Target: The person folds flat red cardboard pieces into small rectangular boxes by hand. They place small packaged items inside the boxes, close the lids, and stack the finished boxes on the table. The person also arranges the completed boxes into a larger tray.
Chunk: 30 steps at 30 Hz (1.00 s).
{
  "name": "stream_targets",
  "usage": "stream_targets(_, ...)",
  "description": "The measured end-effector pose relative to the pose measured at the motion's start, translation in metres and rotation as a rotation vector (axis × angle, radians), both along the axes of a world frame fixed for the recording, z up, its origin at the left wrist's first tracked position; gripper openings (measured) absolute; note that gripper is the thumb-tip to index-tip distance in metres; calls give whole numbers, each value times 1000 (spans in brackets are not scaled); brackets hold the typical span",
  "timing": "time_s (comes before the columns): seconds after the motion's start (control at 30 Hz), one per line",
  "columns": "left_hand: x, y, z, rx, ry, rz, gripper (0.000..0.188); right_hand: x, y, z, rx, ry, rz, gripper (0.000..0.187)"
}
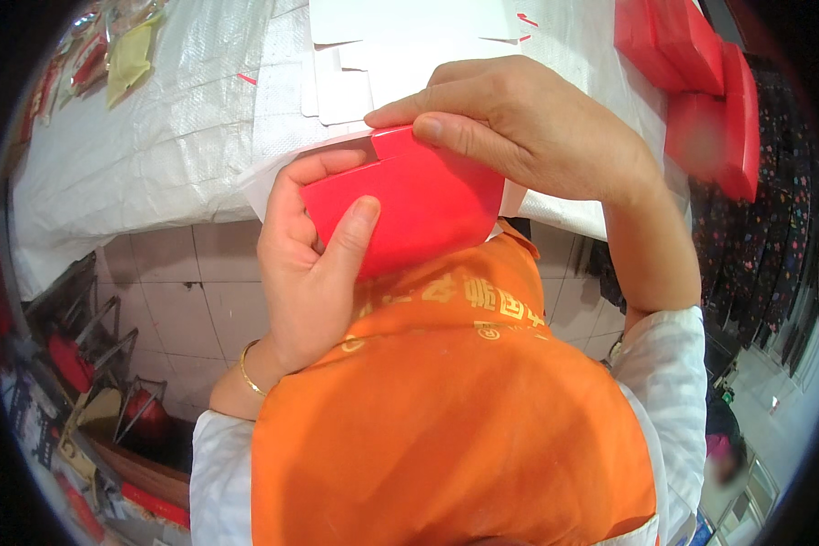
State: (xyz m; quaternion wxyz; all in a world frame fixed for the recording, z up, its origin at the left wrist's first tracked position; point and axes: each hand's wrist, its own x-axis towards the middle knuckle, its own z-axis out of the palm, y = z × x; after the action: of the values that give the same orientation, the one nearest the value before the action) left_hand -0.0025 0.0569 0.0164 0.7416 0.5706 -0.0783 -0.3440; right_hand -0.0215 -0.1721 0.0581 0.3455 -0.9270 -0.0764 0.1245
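From where I stand, both hands are busy with a glossy red cardboard box piece [428,214], held just in front of the near edge of the table [164,136], above the lap side of an orange apron with yellow lettering [446,428]. The left hand [305,250] has its grip closed on the left end of the piece: the thumb lies flat across the red face, while the fingers curl round behind and reach in at the open upper edge. The right hand [528,118] comes over from the other side, its grip clamped on the upper edge, thumb tip pressed to a narrow folded red strip and forefinger stretched out past it; its other fingers are mostly hidden from me. A thin gold-coloured bracelet [248,369] circles the left wrist. Just beyond the hands, flat white die-cut card with tabs [341,96] lies on the white woven plastic sheeting that covers the table. Several red boxes [692,45] sit together off to the right, well apart from the hands, and at the far left a yellow packet [132,64] lies among other wrapped packets. Below the table edge, pale floor tiles [168,282] show.
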Motion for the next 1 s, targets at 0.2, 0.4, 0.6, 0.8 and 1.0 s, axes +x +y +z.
stream_targets(0.2,-4,-1,0,9,-13,13,30,-2,-2,-7,37,-40,-1,35)
stream_targets(0.4,0,-3,2,39,-61,-9,31,-6,-4,3,42,12,-2,34)
stream_targets(0.6,-3,-6,-5,-40,-35,56,34,-9,-6,10,-30,16,14,32)
stream_targets(0.8,-2,-5,-12,-44,51,31,34,-11,-5,-7,139,-108,23,28)
stream_targets(1.0,1,1,-16,-81,107,-46,35,-11,-7,-16,347,-170,24,27)
